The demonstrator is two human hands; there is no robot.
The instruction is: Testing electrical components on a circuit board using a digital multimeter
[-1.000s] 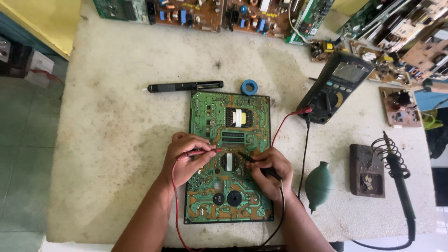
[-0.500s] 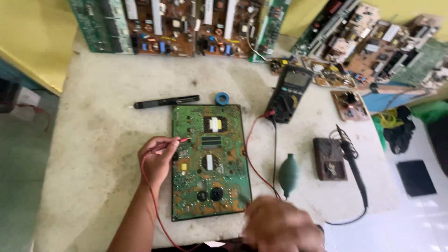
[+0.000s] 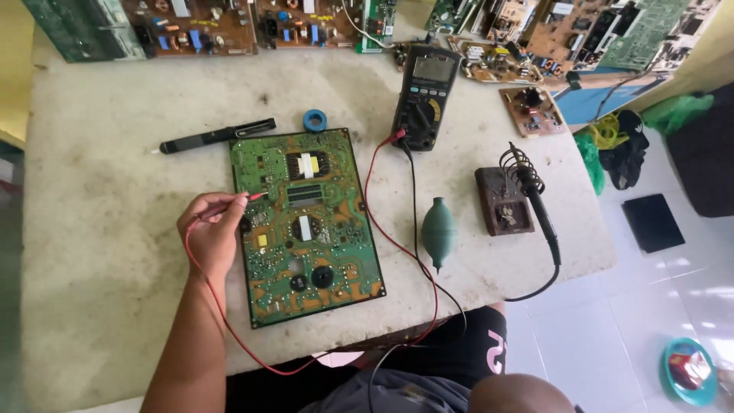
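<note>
The left hand (image 3: 212, 229) is pinching the red probe (image 3: 246, 199) between thumb and fingers, grip pressed together on its slim shaft, and is holding the tip over the left part of the green board (image 3: 306, 222), near its upper half; whether the tip is touching the copper I cannot tell. The right hand is not showing in this view. The board is lying flat, solder side up, on the counter (image 3: 99, 229), between the hand and the green blower (image 3: 439, 229). The probe is looking light, stiff and thin, so it is likely calling for a pen-like hold low on the insulated shaft, where the hand is taking it now. Its red lead (image 3: 222, 313) is looping limp off the counter's front edge and back up to the meter (image 3: 424, 95), so it may be tugging a little. The board is looking rigid but fragile, with fine tracks and sharp solder points, and is best taken by its bare edges. A soldering iron (image 3: 539, 206) is resting in its stand (image 3: 501, 200) to the right
</note>
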